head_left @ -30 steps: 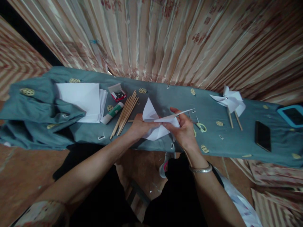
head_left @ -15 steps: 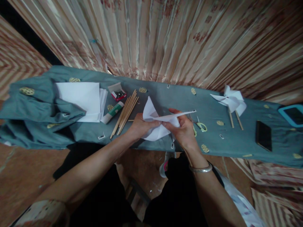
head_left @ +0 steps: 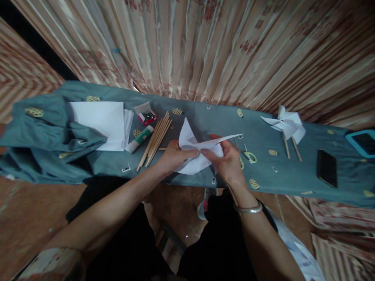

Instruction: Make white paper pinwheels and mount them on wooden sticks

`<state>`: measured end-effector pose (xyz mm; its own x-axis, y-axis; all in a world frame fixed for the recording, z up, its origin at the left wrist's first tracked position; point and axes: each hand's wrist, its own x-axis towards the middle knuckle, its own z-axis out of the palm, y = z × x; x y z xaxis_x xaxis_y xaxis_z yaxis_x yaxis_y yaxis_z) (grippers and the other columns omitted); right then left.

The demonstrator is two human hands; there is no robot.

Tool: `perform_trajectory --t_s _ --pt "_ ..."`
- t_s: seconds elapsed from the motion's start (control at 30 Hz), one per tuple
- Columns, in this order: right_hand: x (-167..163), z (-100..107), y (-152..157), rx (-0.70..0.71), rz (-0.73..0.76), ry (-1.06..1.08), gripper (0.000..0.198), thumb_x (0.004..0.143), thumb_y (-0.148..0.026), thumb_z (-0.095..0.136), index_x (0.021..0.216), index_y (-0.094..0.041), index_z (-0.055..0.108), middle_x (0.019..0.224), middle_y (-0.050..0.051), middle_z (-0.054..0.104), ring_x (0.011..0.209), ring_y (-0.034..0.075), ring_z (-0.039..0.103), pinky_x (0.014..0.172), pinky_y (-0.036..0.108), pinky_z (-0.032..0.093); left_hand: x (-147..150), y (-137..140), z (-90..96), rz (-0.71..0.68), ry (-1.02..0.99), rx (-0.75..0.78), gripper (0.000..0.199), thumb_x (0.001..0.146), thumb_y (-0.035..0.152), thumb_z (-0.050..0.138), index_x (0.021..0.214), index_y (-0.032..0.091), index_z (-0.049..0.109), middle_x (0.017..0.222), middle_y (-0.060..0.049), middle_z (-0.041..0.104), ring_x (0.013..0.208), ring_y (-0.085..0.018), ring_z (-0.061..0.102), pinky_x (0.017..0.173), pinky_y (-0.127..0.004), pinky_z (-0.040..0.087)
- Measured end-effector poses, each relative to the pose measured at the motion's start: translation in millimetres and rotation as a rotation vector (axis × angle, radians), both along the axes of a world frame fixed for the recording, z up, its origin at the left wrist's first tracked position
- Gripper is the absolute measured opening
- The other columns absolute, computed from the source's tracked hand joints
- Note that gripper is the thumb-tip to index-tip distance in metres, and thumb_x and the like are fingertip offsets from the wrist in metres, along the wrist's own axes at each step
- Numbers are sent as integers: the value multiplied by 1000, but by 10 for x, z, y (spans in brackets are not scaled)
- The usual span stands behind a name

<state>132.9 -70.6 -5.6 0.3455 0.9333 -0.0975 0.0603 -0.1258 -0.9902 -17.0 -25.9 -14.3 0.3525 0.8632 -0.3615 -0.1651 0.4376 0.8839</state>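
Note:
Between my hands is a white paper pinwheel point(head_left: 195, 166), its corners folded in toward the middle and its blades sticking out. My left hand point(head_left: 175, 156) grips it from the left, thumb pressed near the centre. From the right, my right hand point(head_left: 227, 158) pinches it, with the thumb close to the left one and fingers behind the paper. Whatever lies under the thumbs at the centre is hidden. Just right of my right hand lie scissors point(head_left: 249, 157) with yellow-green handles, partly covered by that hand. A bundle of wooden sticks point(head_left: 155, 140) rests left of my left hand.
A stack of white paper point(head_left: 99, 125), a glue stick point(head_left: 139, 139) and a small open box of metal pins point(head_left: 146, 115) lie on the left. Finished-looking pinwheels point(head_left: 288, 123) on sticks, a black phone point(head_left: 327, 168) and a blue-framed device point(head_left: 361, 142) lie right on the cloth-covered table point(head_left: 205, 117).
The paper pinwheel has tilted slightly in my hands, and its right blade sits a little higher. Both hands keep their hold, thumbs still near the centre.

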Motion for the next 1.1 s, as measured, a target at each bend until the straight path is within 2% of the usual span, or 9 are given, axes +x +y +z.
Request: perform_trajectory --t_s 0.13,0.23,0.37,0.5,0.63,0.77,0.9,1.0,1.1 --pt "83 48 10 10 4 31 38 58 -31 82 91 -24 66 84 0 75 72 21 68 67 36 57 -75 87 29 -49 -128 57 42 53 29 85 89 12 71 83 -5 73 74 -16 66 77 -31 51" --pt "194 89 6 25 -52 15 40 56 -32 84 91 -22 66 86 1 76 73 22 69 69 38 58 -190 197 19 -19 -146 129 48 65 44 78 99 11 70 93 -11 73 86 -21 68 86 -36 51" --pt "340 134 -37 65 -106 28 41 55 -29 85 92 -21 68 89 2 77 73 20 70 72 37 58 -366 318 -90 30 166 397 33 78 42 65 96 16 72 97 -9 73 90 -21 67 85 -34 51" --pt "411 175 -88 82 -116 38 39 57 -29 85 92 -22 69 87 1 77 69 18 69 68 34 58 -444 344 -223 -197 595 821 19 81 23 60 94 19 74 101 -7 72 95 -21 65 91 -35 48" --pt "452 206 -100 91 -130 0 37 57 -31 85 89 -21 69 84 2 77 67 19 69 65 33 56 -354 298 -272 -356 792 968 23 86 19 56 102 16 72 107 -12 69 103 -25 63 94 -39 48" --pt "534 224 -112 142 -156 -24 36 58 -32 85 89 -21 70 82 2 77 65 18 67 60 30 54 -182 281 -304 -458 887 1031 23 85 15 56 103 13 71 106 -15 67 104 -28 60 93 -41 49" --pt "591 273 -183 137 -122 -22 41 61 -32 85 98 -23 71 84 1 77 66 18 68 60 30 54 -80 335 -339 -467 877 1009 20 85 14 54 91 14 73 96 -13 67 96 -26 61 87 -38 49" --pt "542 349 -267 100 -52 -34 46 62 -32 85 105 -25 69 82 0 77 63 17 67 57 29 54 -61 373 -288 -333 695 888 16 83 15 58 85 16 73 88 -8 67 86 -21 62 81 -32 49" --pt "408 440 -363 74 21 -111 46 65 -32 83 108 -27 68 78 -1 76 59 17 67 52 27 53 -65 345 -139 -169 380 607 13 79 23 63 82 16 74 80 -5 69 74 -17 62 70 -27 47"
